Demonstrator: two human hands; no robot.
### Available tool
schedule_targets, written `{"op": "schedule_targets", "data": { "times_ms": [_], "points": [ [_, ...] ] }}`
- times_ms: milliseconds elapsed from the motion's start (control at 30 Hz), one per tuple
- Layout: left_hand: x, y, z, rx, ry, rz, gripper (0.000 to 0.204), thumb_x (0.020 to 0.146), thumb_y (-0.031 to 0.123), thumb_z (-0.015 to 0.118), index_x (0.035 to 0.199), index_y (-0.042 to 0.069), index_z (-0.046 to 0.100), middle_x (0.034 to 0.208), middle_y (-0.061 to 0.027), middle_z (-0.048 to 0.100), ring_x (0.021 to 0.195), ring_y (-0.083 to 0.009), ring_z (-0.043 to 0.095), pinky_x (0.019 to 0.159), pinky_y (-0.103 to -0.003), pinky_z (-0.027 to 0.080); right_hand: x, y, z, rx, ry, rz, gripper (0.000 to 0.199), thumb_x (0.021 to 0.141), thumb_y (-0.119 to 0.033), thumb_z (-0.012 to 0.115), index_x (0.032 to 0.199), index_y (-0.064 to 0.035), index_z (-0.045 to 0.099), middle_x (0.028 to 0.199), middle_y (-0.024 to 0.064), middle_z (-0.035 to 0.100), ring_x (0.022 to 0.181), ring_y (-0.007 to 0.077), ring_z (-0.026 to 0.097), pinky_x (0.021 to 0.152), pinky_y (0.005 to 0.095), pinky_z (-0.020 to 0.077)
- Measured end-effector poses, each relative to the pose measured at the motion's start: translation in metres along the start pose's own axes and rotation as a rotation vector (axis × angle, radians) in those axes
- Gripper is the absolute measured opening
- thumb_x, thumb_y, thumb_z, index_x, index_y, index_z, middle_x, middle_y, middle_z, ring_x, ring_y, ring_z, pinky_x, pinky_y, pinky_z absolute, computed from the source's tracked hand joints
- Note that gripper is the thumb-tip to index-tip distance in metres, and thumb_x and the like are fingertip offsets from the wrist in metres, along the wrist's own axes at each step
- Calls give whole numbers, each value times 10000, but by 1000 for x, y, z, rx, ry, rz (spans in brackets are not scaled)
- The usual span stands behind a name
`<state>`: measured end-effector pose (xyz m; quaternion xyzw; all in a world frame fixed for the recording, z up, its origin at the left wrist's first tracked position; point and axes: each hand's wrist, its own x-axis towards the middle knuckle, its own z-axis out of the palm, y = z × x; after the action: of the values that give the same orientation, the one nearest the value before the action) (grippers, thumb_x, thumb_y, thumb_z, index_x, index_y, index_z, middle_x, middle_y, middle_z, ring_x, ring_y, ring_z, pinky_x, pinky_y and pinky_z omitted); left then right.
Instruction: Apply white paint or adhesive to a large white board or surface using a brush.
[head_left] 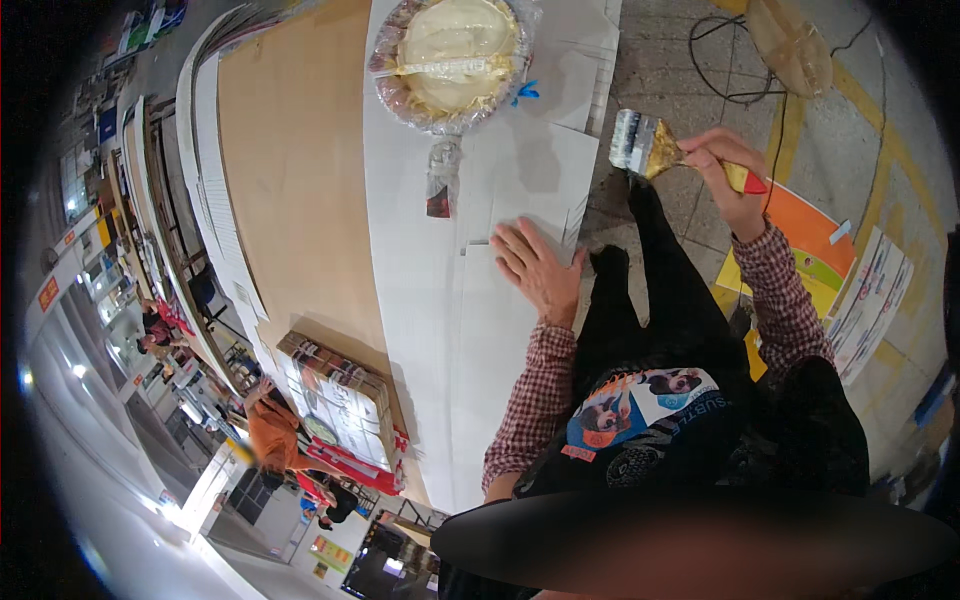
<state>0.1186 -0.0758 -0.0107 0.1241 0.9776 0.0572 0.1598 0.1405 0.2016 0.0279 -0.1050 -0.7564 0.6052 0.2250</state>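
A wide flat paintbrush [645, 145] with a yellow, red-ended handle is gripped by my right hand [725, 165], out past the table edge over the floor. Its bristles are coated with something pale. My left hand [540, 270] lies flat on the white sheet [430, 330] that covers this side of the table, its fingers spread and holding nothing. Ahead of it stands a round basin [455, 60] lined with clear plastic, filled with a cream-coloured paste; a pale strip crosses its top. Between the basin and my left hand, a small clear-plastic-wrapped piece [441, 180] lies on the sheet.
Left of the white sheet runs a brown board [290, 170]. A plastic-wrapped bundle [345, 400] rests at its near end, with a person in orange [275, 430] beyond. On the floor at right lie orange-and-yellow printed sheets [805, 245] and a black cable [735, 98].
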Motion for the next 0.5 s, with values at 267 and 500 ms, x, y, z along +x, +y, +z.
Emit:
{"op": "schedule_targets", "data": {
  "times_ms": [267, 500],
  "points": [
    [5, -44, -26, -295, -40, 245, 726, 856, 359, 611, 1381, -59, 335, 1439, -308, 281, 1332, -507, 232, 1080, -500, 260, 0, 9, 16, -43, -65, -81, 91, 857, -52, 620, 858, 17, 679, 920, 97, 668, 737, 141, 606, 630, 265, 488],
    [16, -53, -44, -448, -71, 344, 521, 896, 267, 554, 1268, -90, 480, 1319, -301, 453, 1249, -488, 389, 1071, -471, 298, -14, 18, 46, -84, -7, -157, 84, 861, -41, 614, 857, 25, 666, 903, 112, 670, 758, 154, 623, 637, 272, 500]
  ]
}}
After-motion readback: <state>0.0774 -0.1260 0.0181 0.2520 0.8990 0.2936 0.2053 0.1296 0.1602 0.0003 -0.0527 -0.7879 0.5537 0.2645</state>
